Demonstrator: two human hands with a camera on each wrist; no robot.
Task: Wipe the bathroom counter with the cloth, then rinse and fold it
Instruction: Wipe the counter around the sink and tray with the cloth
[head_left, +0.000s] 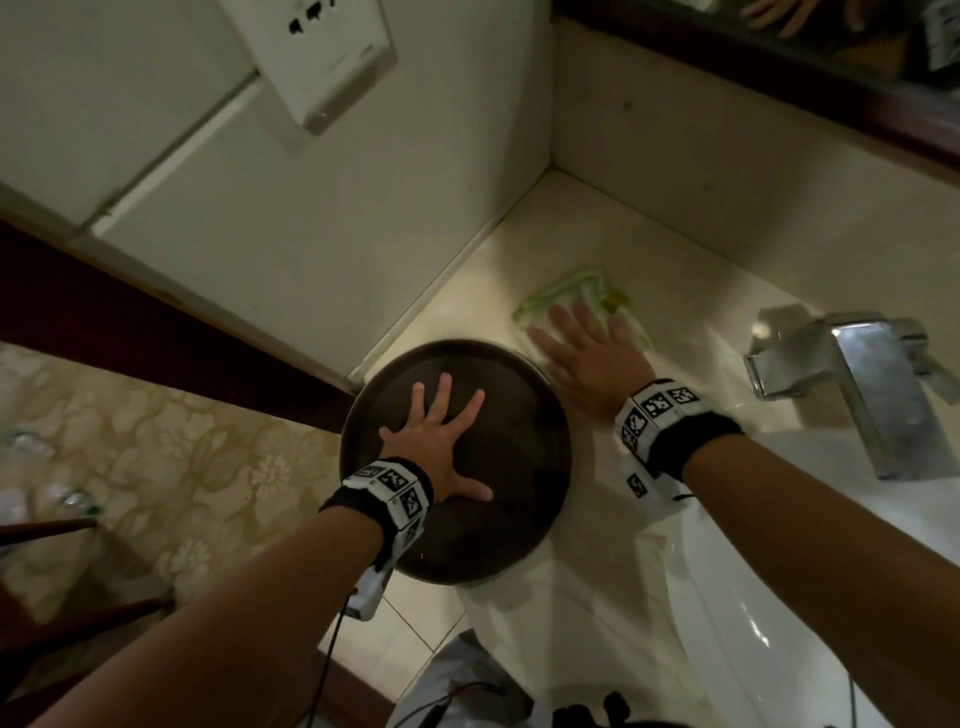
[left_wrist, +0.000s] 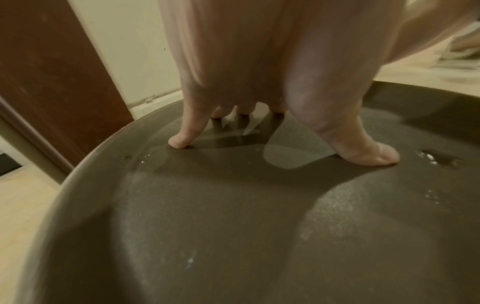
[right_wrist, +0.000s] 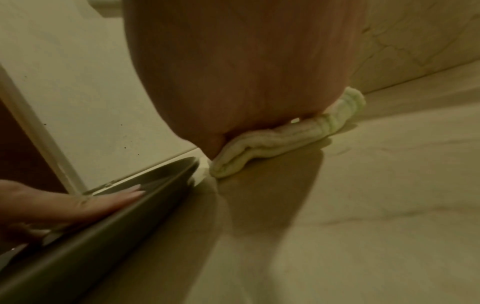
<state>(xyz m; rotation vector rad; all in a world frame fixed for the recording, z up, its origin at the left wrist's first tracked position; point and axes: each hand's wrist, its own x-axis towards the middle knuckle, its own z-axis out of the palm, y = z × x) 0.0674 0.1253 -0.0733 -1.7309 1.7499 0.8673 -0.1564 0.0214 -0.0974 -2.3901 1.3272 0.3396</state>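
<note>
A pale green cloth (head_left: 582, 288) lies bunched on the cream counter (head_left: 691, 332) near the back corner. My right hand (head_left: 582, 338) presses flat on it with straight, spread fingers; in the right wrist view the cloth (right_wrist: 285, 135) shows rumpled under the palm (right_wrist: 233, 82). My left hand (head_left: 441, 436) rests spread on a round dark tray (head_left: 519, 509) at the counter's left end. In the left wrist view its fingertips (left_wrist: 179, 142) touch the wet tray surface (left_wrist: 233, 226).
A chrome faucet (head_left: 852, 379) stands at the right above the white basin (head_left: 779, 597). Walls (head_left: 363, 208) meet in a corner behind the cloth. A wall socket (head_left: 322, 57) is at upper left, a dark mirror frame (head_left: 779, 78) at upper right. Patterned floor (head_left: 156, 467) lies left.
</note>
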